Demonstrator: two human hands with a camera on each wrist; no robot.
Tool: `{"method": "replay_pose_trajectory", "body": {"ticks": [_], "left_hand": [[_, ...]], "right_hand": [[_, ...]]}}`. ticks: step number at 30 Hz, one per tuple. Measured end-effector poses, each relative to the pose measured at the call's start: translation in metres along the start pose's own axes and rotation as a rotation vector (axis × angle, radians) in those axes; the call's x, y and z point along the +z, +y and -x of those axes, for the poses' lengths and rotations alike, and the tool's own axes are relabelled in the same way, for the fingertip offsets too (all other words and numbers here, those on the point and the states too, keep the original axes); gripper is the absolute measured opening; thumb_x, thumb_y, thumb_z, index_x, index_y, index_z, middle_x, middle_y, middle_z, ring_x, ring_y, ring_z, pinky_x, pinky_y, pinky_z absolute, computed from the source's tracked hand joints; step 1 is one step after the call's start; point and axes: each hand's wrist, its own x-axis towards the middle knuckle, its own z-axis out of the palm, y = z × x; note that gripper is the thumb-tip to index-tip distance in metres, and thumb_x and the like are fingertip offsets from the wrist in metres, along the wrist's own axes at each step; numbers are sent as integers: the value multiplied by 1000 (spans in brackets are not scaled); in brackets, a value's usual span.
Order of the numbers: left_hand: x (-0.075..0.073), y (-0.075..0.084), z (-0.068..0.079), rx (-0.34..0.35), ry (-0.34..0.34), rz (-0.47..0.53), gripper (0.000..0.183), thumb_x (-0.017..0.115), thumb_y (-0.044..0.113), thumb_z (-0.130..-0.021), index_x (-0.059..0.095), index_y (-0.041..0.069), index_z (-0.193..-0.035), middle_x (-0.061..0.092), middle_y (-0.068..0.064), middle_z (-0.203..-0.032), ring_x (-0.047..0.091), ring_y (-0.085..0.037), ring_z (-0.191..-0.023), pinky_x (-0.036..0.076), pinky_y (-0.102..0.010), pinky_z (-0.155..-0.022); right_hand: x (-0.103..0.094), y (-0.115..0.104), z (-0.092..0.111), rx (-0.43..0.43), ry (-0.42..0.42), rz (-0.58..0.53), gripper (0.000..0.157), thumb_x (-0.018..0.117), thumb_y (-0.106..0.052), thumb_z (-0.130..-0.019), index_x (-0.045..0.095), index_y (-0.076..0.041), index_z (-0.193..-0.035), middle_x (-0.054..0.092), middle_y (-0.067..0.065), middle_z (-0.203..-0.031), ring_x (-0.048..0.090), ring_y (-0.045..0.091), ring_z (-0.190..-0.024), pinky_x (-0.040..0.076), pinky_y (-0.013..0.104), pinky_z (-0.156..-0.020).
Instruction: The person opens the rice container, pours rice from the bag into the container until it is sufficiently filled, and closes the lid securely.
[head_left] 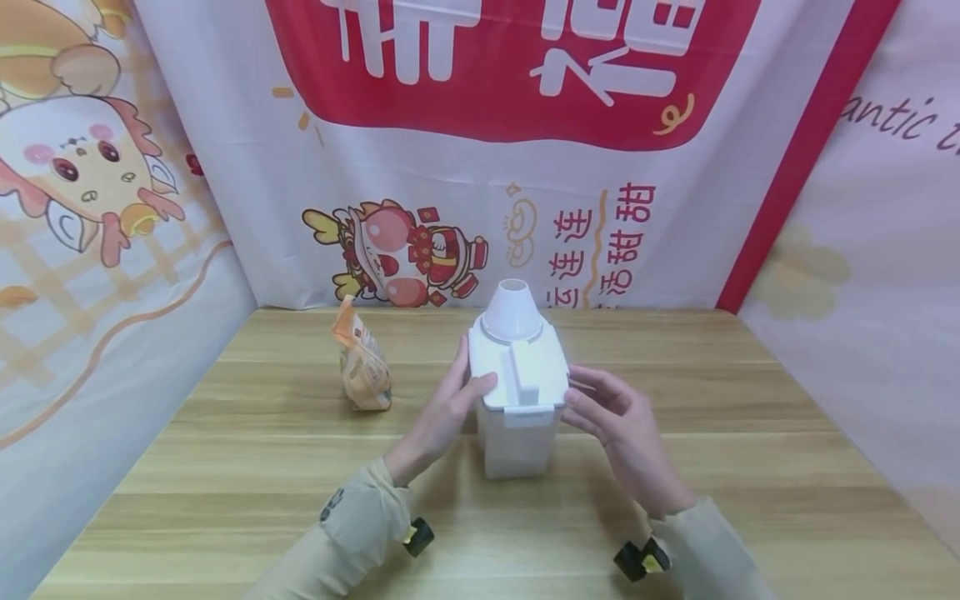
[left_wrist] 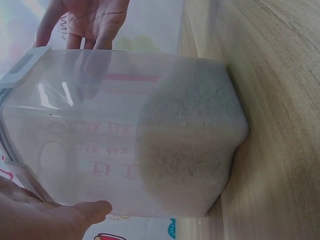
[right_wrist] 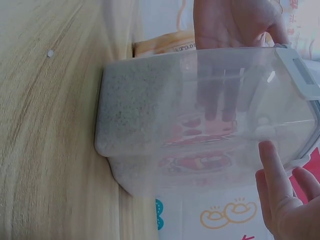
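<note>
A translucent storage box [head_left: 517, 450] with a white lid [head_left: 553, 362] stands upright on the table, a white cone-shaped cup [head_left: 512, 315] on top of it. Small pale grains [left_wrist: 190, 135], much like rice, fill its lower part. My left hand [head_left: 450, 402] lies along the left side, its thumb over the lid's edge; through the clear wall in the right wrist view its fingers look straight. On the opposite side, my right hand [head_left: 622, 425] touches the box near the lid's front corner, fingers loosely extended. A clip [head_left: 527, 417] sits at the lid's front.
An orange and beige packet [head_left: 365, 367] stands to the left of the box on the wooden table [head_left: 247, 467]. One small white speck [right_wrist: 50, 53] lies on the tabletop. Printed cloth [head_left: 420, 183] hangs behind and at both sides.
</note>
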Motion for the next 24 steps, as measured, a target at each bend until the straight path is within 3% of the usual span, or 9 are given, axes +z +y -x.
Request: {"method": "replay_pose_trajectory", "body": {"ticks": [18, 24], "left_hand": [[-5, 1, 2, 4, -16, -5, 83, 50, 44, -99, -3, 20, -158, -4, 9, -161, 0, -6, -144, 3, -39, -118], [-7, 4, 0, 3, -23, -11, 82, 53, 41, -99, 0, 18, -158, 0, 6, -162, 5, -9, -145, 8, -38, -118]], "right_hand": [[8, 0, 0, 4, 7, -14, 45, 68, -13, -94, 51, 3, -132, 52, 21, -133, 59, 31, -113, 51, 42, -94], [0, -3, -2, 39, -13, -46, 44, 67, -10, -94, 51, 5, -133, 54, 21, -131, 60, 29, -111, 51, 43, -94]]}}
